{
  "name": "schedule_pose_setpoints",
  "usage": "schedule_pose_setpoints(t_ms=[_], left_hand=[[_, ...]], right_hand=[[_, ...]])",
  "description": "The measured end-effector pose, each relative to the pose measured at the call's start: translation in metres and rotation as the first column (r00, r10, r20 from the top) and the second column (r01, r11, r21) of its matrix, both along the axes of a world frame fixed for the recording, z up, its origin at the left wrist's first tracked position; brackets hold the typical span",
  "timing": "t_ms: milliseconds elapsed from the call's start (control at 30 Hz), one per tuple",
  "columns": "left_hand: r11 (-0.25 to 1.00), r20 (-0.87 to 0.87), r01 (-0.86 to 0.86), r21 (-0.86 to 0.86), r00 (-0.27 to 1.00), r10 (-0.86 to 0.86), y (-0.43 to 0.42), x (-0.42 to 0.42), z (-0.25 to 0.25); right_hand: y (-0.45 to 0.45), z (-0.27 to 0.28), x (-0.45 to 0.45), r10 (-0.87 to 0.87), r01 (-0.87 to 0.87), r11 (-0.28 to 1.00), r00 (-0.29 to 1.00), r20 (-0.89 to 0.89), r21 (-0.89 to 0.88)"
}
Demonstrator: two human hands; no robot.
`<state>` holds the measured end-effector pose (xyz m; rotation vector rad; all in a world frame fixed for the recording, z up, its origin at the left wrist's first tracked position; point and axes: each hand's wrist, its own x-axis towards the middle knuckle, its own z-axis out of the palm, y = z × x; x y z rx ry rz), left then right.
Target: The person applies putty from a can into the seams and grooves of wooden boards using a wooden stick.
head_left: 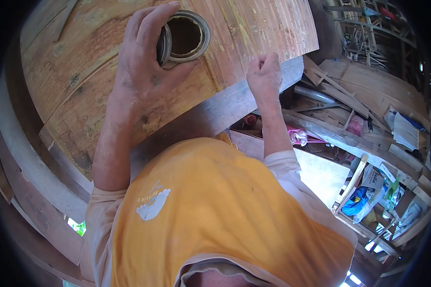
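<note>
My left hand (141, 60) is wrapped round an open metal can (186, 37), whose brownish inside faces me. A round metal lid (164, 45) sits between the palm and the can's rim. Both are over a wooden plank surface (96, 110) with yellowish smears and streaks along its seams. Closed into a pinch, my right hand (265, 76) is near the front edge of the planks. Whatever is between its fingertips, if anything, is hidden or too small to name.
A smooth pale board edge (234, 103) runs along the front of the planks. At the right are wood scraps (340, 91), a grey pipe (315, 94), a pink bag (298, 137) and a blue plastic bag (355, 201). A curved beam (26, 143) rises on the left.
</note>
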<state>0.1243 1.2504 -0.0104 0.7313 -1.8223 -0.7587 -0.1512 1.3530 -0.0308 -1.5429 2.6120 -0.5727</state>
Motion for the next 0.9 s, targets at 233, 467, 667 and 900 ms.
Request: schedule_pose_setpoints(t_ms=[233,467,667,900], left_hand=[[0.999,0.055,0.042,0.009,0.998,-0.043,0.0,0.006,0.007],[0.999,0.06,0.046,-0.006,0.997,-0.045,-0.002,0.008,0.008],[0.999,0.05,0.051,0.006,0.997,-0.051,-0.001,0.008,0.009],[0.999,0.05,0.031,-0.032,0.998,-0.03,-0.003,0.007,0.007]], right_hand=[[0.0,-0.009,0.006,0.034,-0.036,0.997,0.999,0.029,0.071],[0.009,-0.004,0.011,0.025,-0.025,1.0,1.0,0.015,0.018],[-0.003,-0.016,0.002,0.101,-0.101,0.994,0.995,-0.007,0.05],[0.0,-0.011,0.012,0.078,-0.084,0.989,0.996,0.053,0.118]])
